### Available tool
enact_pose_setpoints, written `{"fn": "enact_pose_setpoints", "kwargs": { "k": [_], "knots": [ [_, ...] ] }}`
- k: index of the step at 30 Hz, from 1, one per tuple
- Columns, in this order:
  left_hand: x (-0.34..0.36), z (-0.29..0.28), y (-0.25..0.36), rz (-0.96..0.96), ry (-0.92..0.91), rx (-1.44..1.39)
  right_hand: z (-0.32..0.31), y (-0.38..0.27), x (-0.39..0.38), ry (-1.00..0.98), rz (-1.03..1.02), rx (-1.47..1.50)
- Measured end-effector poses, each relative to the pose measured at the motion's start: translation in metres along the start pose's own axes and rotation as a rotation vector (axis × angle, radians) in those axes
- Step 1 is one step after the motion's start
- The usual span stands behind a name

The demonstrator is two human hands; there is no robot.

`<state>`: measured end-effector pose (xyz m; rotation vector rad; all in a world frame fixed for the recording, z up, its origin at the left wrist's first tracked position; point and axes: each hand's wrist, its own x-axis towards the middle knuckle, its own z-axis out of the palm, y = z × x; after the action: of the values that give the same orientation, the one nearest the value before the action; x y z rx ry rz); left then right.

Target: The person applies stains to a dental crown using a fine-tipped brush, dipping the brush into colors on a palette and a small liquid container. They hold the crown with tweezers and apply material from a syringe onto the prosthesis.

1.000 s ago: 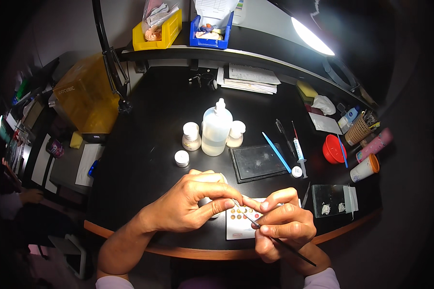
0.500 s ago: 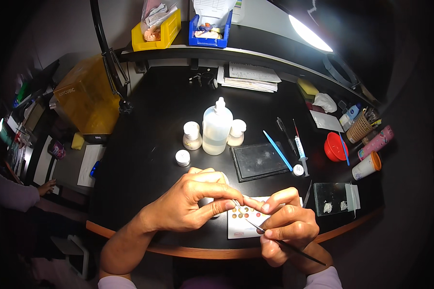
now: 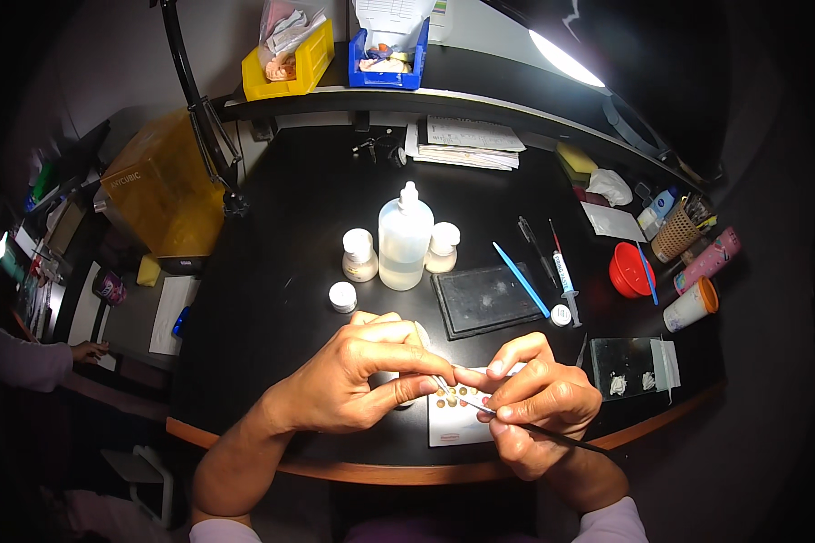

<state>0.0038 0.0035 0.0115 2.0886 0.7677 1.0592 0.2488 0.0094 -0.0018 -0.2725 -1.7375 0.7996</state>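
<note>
A brush (image 3: pixel 561 441) at a tiny pale piece (image 3: pixel 452 395), over the white palette (image 3: pixel 453 436).
From here, the left hand (image 3: pixel 371 376) pinches a thin thing (image 3: pixel 440 382) by the piece, too small to make out; the right hand (image 3: pixel 545 407) grips the brush. I can't tell whether brush and piece touch. The hands hide part of the palette.

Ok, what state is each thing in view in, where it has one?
Left hand: grip closed on a slim light piece
Right hand: grip closed on the brush
Brush: held, slanting
Bottle: upright, partly filled
Tall jar left of the bottle: upright, lidded
Lamp: lit
Yellow bin: open, holding things
Blue bin: open, holding things
Syringe: lying flat
White palette: flat, partly hidden by hands
Glass-like plate: flat, bearing white dabs
</note>
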Motion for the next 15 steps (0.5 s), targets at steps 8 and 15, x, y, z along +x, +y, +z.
{"fn": "enact_pose_setpoints", "kwargs": {
  "k": [8, 15],
  "knots": [
    [0.0000, 0.0029, -0.0045, 0.038, 0.019, -0.017, -0.0024, -0.0010, -0.0002, 0.000, 0.002, 0.033],
    [0.0008, 0.0026, -0.0015, 0.009, 0.012, -0.087, 0.0012, -0.0031, -0.0035, 0.021, 0.016, 0.015]
  ]
}}
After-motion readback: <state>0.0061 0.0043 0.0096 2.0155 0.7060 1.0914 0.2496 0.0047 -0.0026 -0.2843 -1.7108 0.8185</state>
